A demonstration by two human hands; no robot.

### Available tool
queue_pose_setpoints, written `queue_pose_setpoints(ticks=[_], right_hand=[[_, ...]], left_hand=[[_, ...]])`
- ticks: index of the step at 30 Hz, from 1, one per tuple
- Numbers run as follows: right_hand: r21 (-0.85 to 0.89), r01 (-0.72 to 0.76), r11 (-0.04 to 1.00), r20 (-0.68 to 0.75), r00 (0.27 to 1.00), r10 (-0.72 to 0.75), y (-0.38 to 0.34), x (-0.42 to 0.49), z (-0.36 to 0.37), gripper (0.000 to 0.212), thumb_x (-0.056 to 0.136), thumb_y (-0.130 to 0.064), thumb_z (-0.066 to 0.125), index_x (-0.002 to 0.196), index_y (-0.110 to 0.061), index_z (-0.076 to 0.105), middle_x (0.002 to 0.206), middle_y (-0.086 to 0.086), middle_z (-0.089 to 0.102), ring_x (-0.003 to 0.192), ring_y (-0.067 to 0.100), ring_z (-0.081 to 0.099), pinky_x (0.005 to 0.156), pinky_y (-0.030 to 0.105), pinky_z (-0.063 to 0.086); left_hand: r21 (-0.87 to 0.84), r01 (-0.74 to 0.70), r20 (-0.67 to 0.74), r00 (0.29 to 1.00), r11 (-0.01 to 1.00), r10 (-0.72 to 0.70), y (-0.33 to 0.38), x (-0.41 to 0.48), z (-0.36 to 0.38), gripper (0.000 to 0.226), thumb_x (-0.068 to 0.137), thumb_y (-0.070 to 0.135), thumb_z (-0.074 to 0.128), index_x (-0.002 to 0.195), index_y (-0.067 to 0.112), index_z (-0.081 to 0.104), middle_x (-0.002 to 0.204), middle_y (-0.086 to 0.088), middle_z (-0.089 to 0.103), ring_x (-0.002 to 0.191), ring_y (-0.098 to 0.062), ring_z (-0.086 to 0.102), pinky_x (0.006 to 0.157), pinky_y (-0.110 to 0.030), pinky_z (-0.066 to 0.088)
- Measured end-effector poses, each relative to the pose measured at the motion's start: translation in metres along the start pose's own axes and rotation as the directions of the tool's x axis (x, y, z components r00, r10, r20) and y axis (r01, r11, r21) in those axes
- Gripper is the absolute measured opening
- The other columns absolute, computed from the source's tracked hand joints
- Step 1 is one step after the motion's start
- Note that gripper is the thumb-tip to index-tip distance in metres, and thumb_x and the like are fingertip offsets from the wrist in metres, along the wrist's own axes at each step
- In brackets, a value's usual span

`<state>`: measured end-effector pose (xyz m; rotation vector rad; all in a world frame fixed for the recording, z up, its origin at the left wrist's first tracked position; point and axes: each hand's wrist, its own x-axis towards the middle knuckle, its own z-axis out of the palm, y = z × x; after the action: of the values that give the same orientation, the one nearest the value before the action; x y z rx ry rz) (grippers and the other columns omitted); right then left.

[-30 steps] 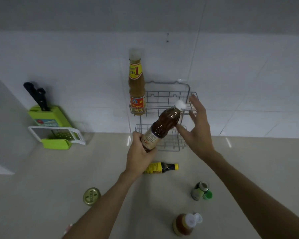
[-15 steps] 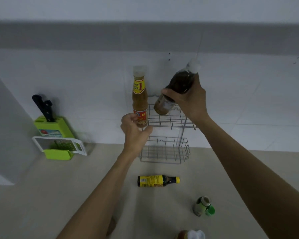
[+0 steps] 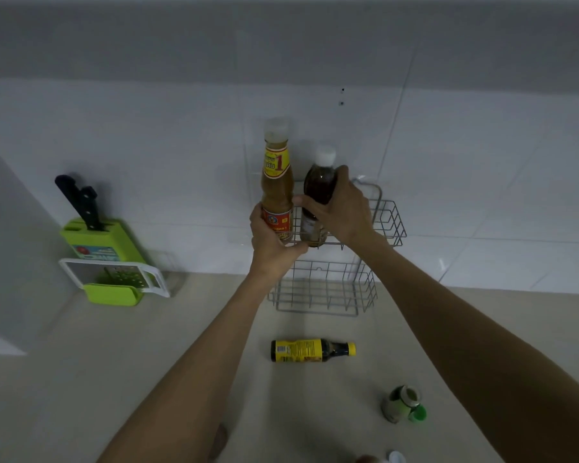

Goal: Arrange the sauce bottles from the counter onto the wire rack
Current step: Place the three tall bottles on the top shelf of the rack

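Note:
A two-tier wire rack [image 3: 386,222] hangs on the tiled wall above the counter. On its upper tier stands a tall tan sauce bottle [image 3: 276,185] with a yellow and red label. Right beside it a dark brown bottle [image 3: 319,185] with a white cap stands upright in the same tier, and my right hand [image 3: 343,208] is wrapped around its body. My left hand [image 3: 269,240] grips the rack's left front corner at the base of the tan bottle. The lower tier [image 3: 325,292] holds nothing. On the counter lie a dark bottle with a yellow label [image 3: 310,350] and a small green-capped bottle [image 3: 402,404].
A green knife block [image 3: 99,238] with black-handled knives and a white-framed grater [image 3: 121,275] stand at the left against the wall. Another bottle's white cap [image 3: 395,457] shows at the bottom edge. A white wall panel juts in at far left.
My right hand took the dark brown bottle from my left hand, lifted it over the rack and lowered it upright into the upper tier. My left hand moved to the rack's corner.

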<state>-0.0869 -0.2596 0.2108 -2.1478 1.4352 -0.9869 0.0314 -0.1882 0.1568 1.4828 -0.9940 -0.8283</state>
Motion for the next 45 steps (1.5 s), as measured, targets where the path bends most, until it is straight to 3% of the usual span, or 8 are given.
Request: queue_pose_setpoints(ticks=[7,20,24,27,30,36,41,45], right_hand=[[0.36,-0.205,0.91,0.515,0.857,-0.01,0.01,0.006,-0.024,0.062,0.078,-0.055,0.067,0.13,-0.026,0.046,0.123,-0.003,0.062,0.114,0.015,0.059,0.102,0.04,0.047],[0.188,-0.062,0.98,0.132,0.991,0.037,0.004,-0.013,0.004,0.08,0.079,-0.069,0.055,0.131,-0.01,0.039,0.132,0.012,0.052,0.118,0.024,0.054,0.092,0.035,0.049],[0.197,0.16,0.967,-0.303,0.948,-0.095,0.025,-0.064,0.014,0.034,0.093,-0.018,0.048,0.126,-0.008,0.043,0.118,0.007,0.051,0.101,0.017,0.054,0.083,0.029,0.047],[0.023,0.137,0.99,0.153,0.978,-0.139,0.069,-0.11,0.038,0.025,0.093,-0.009,0.046,0.117,-0.012,0.049,0.095,0.002,0.062,0.079,0.015,0.059,0.068,0.034,0.051],[-0.294,0.143,0.945,0.697,0.708,0.109,0.119,-0.145,0.069,0.052,0.087,-0.016,0.059,0.136,-0.011,0.041,0.134,0.013,0.053,0.122,0.031,0.051,0.098,0.043,0.046],[-0.502,0.294,0.813,0.74,0.632,0.228,0.145,-0.177,0.107,0.064,0.086,-0.025,0.067,0.141,-0.016,0.034,0.137,0.011,0.048,0.123,0.033,0.048,0.095,0.043,0.044],[-0.524,0.537,0.661,0.634,0.765,-0.118,0.152,-0.178,0.099,0.063,0.047,-0.024,0.091,0.105,-0.021,0.066,0.09,-0.002,0.07,0.071,0.022,0.066,0.054,0.027,0.052],[-0.396,0.664,0.634,0.458,0.742,-0.49,0.14,-0.164,0.068,0.037,0.079,-0.019,0.069,0.116,-0.019,0.062,0.105,0.0,0.069,0.085,0.023,0.066,0.073,0.034,0.057]], left_hand=[[0.033,-0.013,0.052,0.999,0.999,0.011,-0.004,-0.001,-0.005,0.118,0.043,0.026,0.081,0.141,0.038,0.016,0.141,-0.007,0.038,0.126,-0.026,0.05,0.102,-0.047,0.05],[0.05,-0.044,0.068,0.997,0.998,0.04,-0.004,-0.004,-0.006,0.118,0.067,-0.011,0.077,0.151,0.02,0.0,0.151,-0.009,0.028,0.132,-0.019,0.042,0.103,-0.026,0.044],[-0.002,0.011,-0.068,0.998,1.0,-0.011,-0.016,-0.022,-0.004,0.105,0.08,-0.008,0.067,0.153,0.017,-0.004,0.162,-0.008,0.008,0.146,-0.019,0.021,0.115,-0.025,0.025],[0.035,0.105,-0.243,0.965,0.994,-0.093,-0.047,-0.042,-0.001,0.081,0.087,-0.003,0.061,0.151,0.011,0.013,0.156,-0.011,0.028,0.143,-0.025,0.03,0.118,-0.037,0.028],[0.105,0.219,-0.254,0.949,0.97,-0.187,-0.084,-0.067,0.005,0.067,0.091,0.001,0.058,0.147,0.009,0.023,0.15,-0.008,0.038,0.139,-0.022,0.037,0.11,-0.027,0.033],[0.404,0.321,-0.051,0.943,0.856,-0.329,-0.141,-0.094,0.011,0.068,0.085,0.002,0.06,0.146,0.002,0.029,0.147,-0.016,0.037,0.135,-0.031,0.039,0.111,-0.04,0.036],[0.666,0.105,0.135,0.957,0.738,-0.258,-0.158,-0.1,0.008,0.067,0.08,0.006,0.064,0.141,-0.001,0.036,0.143,-0.021,0.041,0.134,-0.037,0.036,0.11,-0.039,0.032],[0.852,-0.213,0.297,0.949,0.478,-0.106,-0.158,-0.098,0.001,0.065,0.081,0.022,0.066,0.139,0.009,0.041,0.14,-0.011,0.047,0.13,-0.037,0.041,0.108,-0.046,0.033]])
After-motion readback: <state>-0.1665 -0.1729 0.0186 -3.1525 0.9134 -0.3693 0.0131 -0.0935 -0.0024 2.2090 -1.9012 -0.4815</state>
